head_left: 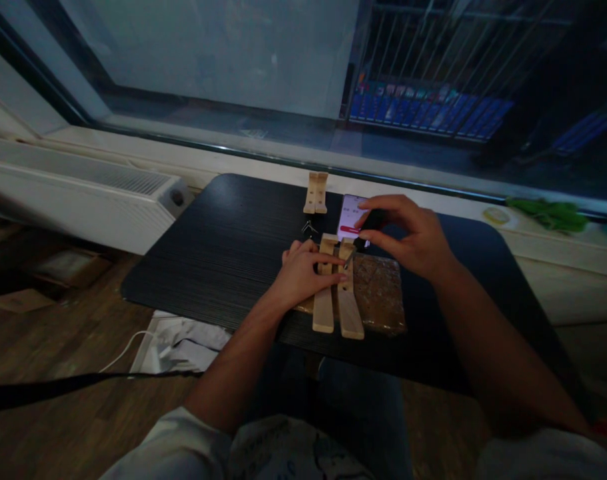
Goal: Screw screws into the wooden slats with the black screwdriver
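Two pale wooden pieces with curved upper ends and drilled holes, a left one [324, 312] and a right one [351, 312], lie side by side on a brown block in clear wrap [380, 293]. My left hand [303, 272] lies across the left piece, its thumb and forefinger pressing on the right piece around a hole. Between the thumb and fingers of my right hand [413, 233] is a dark-handled screwdriver [376, 219]. Its thin shaft slants down to the right piece near my left fingertips. Whether a screw sits under the tip is too small to tell.
A lit phone [347, 212] lies behind the wooden pieces. Two more wooden brackets [316, 193] stand at the black table's [208, 247] back edge, with small metal parts [309, 228] before them. A radiator [83, 180] and window sill border the table; green leaves [550, 213] lie on the sill.
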The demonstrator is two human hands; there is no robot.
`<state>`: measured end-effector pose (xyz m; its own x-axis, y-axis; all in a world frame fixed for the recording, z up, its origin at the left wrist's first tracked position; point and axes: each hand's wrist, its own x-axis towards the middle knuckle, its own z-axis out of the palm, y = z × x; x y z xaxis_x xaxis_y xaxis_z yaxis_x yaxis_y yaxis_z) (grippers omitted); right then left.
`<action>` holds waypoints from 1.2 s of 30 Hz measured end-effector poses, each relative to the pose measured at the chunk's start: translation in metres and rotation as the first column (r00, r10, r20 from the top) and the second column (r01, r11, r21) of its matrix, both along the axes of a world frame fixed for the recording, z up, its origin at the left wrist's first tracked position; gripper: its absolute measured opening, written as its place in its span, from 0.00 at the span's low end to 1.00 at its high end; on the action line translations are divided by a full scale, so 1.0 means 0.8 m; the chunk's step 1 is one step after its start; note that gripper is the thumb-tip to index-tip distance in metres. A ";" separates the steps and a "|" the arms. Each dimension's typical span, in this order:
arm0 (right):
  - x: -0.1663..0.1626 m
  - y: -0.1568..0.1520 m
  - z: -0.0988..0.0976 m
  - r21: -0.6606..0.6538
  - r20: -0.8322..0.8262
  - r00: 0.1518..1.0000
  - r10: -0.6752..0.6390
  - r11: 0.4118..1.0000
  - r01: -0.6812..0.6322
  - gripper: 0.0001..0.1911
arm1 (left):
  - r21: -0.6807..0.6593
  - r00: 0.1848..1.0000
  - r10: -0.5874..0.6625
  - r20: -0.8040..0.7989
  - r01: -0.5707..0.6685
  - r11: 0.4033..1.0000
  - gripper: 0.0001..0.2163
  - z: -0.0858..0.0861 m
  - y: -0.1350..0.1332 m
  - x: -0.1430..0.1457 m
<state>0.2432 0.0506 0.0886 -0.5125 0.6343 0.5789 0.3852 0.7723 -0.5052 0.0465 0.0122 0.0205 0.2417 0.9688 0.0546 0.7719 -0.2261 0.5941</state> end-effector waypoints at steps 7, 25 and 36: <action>0.010 0.001 0.012 0.009 0.069 0.987 0.145 0.989 -0.146 0.18 | 0.011 1.000 -0.002 0.013 0.002 1.000 0.15 -0.002 0.000 -0.002; 0.006 0.003 0.010 -0.049 0.026 1.000 -0.014 0.999 0.016 0.14 | 0.011 1.000 -0.006 0.008 0.005 1.000 0.15 -0.002 0.000 0.000; 0.002 0.003 0.002 -0.017 0.006 0.999 -0.053 0.998 0.053 0.14 | 0.018 1.000 -0.002 0.013 0.002 1.000 0.15 -0.003 0.001 -0.001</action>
